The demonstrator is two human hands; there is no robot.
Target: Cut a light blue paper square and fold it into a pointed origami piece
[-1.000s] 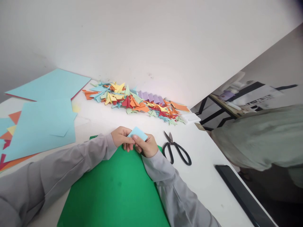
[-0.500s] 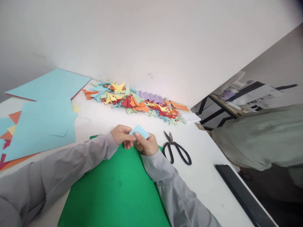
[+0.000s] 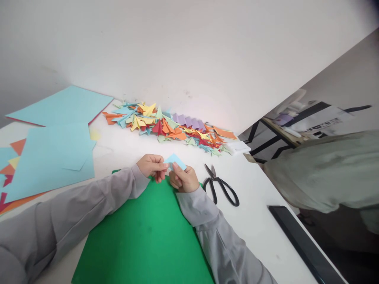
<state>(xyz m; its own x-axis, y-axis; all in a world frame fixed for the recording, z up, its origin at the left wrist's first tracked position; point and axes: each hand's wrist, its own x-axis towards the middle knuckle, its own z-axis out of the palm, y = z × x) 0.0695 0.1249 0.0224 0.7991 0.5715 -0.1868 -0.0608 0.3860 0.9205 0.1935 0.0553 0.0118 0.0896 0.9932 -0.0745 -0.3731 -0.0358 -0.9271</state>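
- Left hand [image 3: 151,165] and right hand [image 3: 187,179] — nearly closed — pinch small squarish light-blue paper [image 3: 175,159] above far edge of flat green sheet [image 3: 142,236].
- Folding, seemingly; next calls for aligned edges.

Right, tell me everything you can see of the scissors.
The scissors have two black loop handles and short, pointed, metallic-looking blades, crossing at a pivot. They lie slightly open on the white table, right of the green sheet, tips toward the folded-paper pile. The right hand is near but not touching; whether the left loop touches the gray sleeve is unclear.
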